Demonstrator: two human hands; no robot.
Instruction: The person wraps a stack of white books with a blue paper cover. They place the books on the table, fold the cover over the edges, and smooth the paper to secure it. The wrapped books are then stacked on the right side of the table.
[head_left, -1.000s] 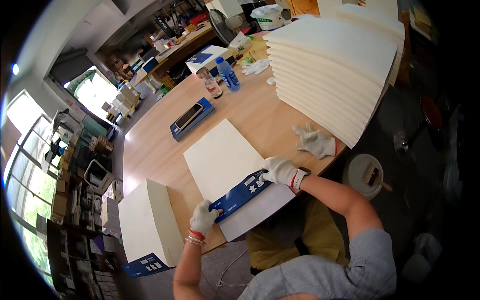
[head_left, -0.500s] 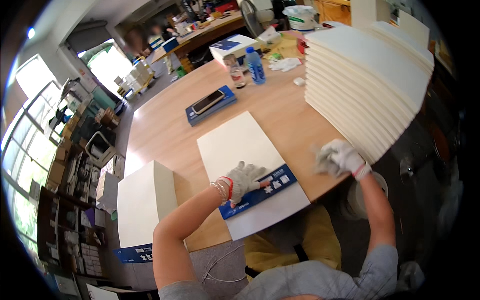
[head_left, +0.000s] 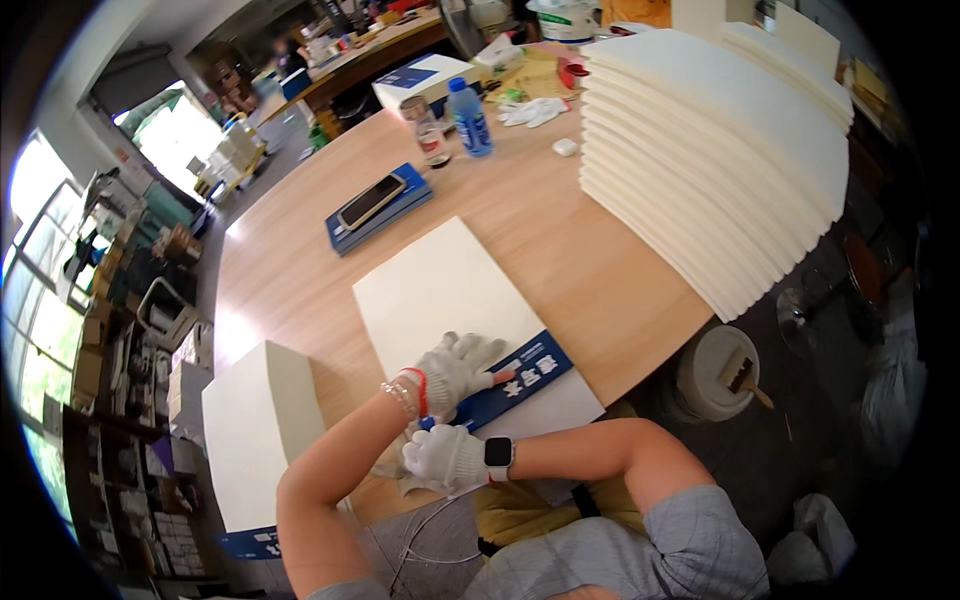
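Where the left hand [head_left: 453, 370] rests, the blue band [head_left: 524, 388] hides.

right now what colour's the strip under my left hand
The strip is mainly dark blue; head view.

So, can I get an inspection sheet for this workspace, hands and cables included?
Surface: wood-toned table bearing stacks and loose items.
Work items: white sheet at the near edge, blue strip across it; white stack at left, taller stack at right.
Clutter: phone on a blue box; blue bottle, clear bottle and white glove farther back.
Left hand: gloved, spread over the white sheet and blue strip.
Right hand: gloved, closed on greyish cloth, partly hidden.
Cables: pale cord on the floor by the near table edge.
Surroundings: pale bucket with a brush, at right; shelving at left.
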